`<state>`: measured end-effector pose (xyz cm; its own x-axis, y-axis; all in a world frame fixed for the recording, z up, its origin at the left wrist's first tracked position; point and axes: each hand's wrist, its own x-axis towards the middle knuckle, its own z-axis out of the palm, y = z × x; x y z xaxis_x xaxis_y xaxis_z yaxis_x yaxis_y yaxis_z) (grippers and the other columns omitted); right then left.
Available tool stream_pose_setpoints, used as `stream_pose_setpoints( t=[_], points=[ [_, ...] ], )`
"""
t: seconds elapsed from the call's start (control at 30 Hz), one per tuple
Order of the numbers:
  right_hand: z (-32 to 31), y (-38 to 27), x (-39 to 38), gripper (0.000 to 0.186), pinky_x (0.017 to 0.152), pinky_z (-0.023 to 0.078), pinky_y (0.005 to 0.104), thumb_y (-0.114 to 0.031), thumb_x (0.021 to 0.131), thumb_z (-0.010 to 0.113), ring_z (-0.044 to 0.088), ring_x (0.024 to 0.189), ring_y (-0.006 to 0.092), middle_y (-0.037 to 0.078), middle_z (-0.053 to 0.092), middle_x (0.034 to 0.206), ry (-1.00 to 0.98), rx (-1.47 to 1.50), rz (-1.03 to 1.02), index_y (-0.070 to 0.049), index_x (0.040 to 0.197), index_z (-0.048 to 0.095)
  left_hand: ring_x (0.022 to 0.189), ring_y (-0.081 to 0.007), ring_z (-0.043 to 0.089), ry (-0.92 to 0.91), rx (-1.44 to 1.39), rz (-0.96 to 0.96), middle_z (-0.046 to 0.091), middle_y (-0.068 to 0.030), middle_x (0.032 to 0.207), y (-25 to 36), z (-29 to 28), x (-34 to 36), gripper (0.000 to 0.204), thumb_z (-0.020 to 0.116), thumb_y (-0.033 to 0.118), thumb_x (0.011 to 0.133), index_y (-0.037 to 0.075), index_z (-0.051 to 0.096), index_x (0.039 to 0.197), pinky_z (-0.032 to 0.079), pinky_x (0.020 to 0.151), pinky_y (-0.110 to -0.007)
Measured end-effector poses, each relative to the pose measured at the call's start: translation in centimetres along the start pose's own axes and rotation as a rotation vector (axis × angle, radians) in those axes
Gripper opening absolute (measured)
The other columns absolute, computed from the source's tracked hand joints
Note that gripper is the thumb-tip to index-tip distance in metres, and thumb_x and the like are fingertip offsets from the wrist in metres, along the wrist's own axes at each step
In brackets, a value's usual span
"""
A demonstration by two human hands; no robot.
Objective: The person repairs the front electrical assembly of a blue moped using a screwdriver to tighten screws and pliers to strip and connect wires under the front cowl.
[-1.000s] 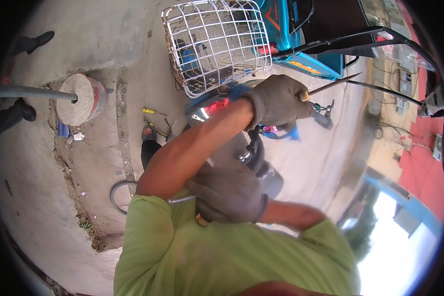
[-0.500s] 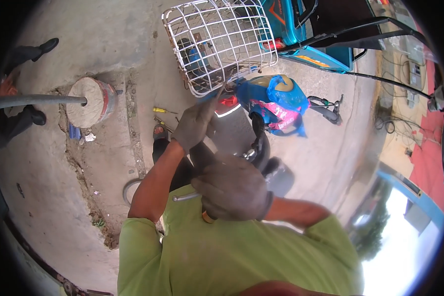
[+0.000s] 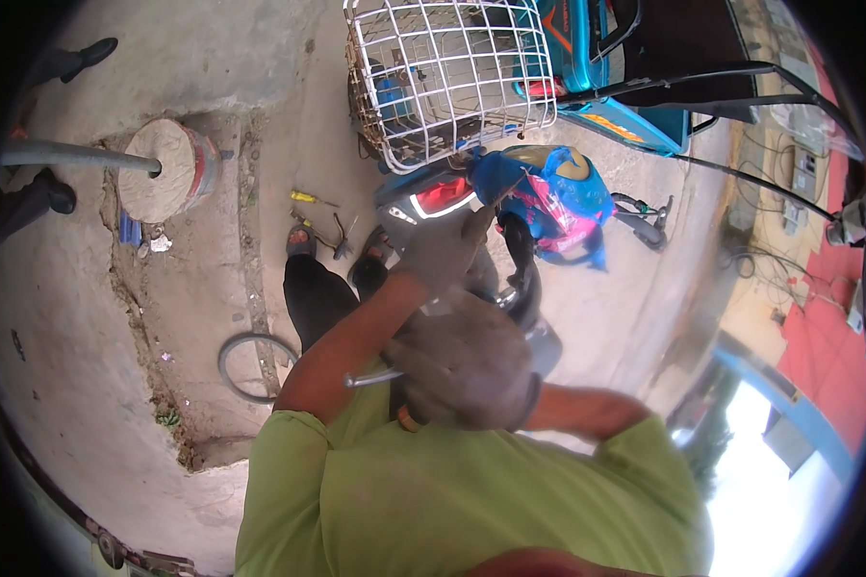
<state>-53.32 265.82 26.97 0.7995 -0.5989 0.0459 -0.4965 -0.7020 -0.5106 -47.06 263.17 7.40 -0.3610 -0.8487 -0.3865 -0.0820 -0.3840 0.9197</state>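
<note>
My left hand [image 3: 443, 248], in a grey-brown glove, is closed on a thin, blurred tool that angles up toward a blue plastic-wrapped bundle [image 3: 558, 207] with pink markings. My gloved right hand [image 3: 462, 361] is smeared by motion low at the centre; a silver metal rod [image 3: 366, 377] shows beside it, and I cannot tell what its fingers hold. Beneath my hands is a two-wheeler with a red rear light [image 3: 443, 197] and dark body, largely hidden by my arms.
A white wire basket [image 3: 452, 77] and teal vehicle [image 3: 645, 130] stand ahead. At left are a concrete-filled bucket [image 3: 159, 197] with a pole and another person's shoes [image 3: 58, 192]. A yellow screwdriver [image 3: 308, 196], pliers and a rubber ring [image 3: 231, 370] lie on the ground.
My left hand swung down and left from in front of the bundle, then came slightly back rightward. The bundle is now uncovered. My right hand shifted slightly right, still blurred.
</note>
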Motion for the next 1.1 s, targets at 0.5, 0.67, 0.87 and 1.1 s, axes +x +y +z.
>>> stream_pose_setpoints(
  t=[0.5, 0.67, 0.87, 1.1],
  points=[
    [0.6, 1.0, -1.0, 0.042, 0.115, 0.050, 0.0489, -0.021, 0.079, 0.079, 0.075, 0.103, 0.0227, 0.006, 0.077, 0.104, -0.012, 0.103, 0.001, -0.005, 0.118, 0.075, 0.079, -0.0332, 0.076, 0.183, 0.232, 0.120, 0.074, -0.0146, 0.076, -1.4, 0.0, -2.8, 0.059, 0.049, 0.054, 0.113, 0.004, 0.076, 0.099, 0.057, 0.078, -0.047],
    [0.5, 0.7, -0.5, 0.041, 0.116, 0.050, 0.0488, -0.021, 0.080, 0.079, 0.075, 0.101, 0.0222, 0.005, 0.077, 0.102, 0.026, 0.068, 0.019, -0.007, 0.118, 0.076, 0.099, -0.0447, 0.073, 0.308, 0.311, 0.089, 0.077, -0.0208, 0.100, 0.8, 0.7, -2.1, 0.060, 0.046, 0.056, 0.113, 0.006, 0.076, 0.099, 0.055, 0.092, -0.057],
    [-0.1, 0.0, -0.2, 0.041, 0.116, 0.050, 0.0494, -0.022, 0.080, 0.079, 0.076, 0.100, 0.0225, 0.004, 0.077, 0.101, 0.014, 0.041, 0.009, -0.008, 0.119, 0.076, 0.095, -0.0475, 0.071, 0.391, 0.172, -0.059, 0.076, -0.0216, 0.093, 4.7, 1.1, 3.2, 0.054, 0.049, 0.055, 0.112, 0.008, 0.075, 0.105, 0.057, 0.087, -0.056],
    [-0.6, 0.3, -0.4, 0.039, 0.116, 0.050, 0.0478, -0.019, 0.081, 0.079, 0.076, 0.101, 0.0243, 0.006, 0.075, 0.097, 0.065, 0.081, 0.017, -0.006, 0.117, 0.076, 0.078, -0.0156, 0.075, 0.362, -0.264, 0.030, 0.077, -0.0099, 0.089, 3.9, -2.2, 3.4, 0.036, 0.074, 0.036, 0.101, 0.007, 0.076, 0.122, 0.058, 0.073, -0.036]
  ],
)
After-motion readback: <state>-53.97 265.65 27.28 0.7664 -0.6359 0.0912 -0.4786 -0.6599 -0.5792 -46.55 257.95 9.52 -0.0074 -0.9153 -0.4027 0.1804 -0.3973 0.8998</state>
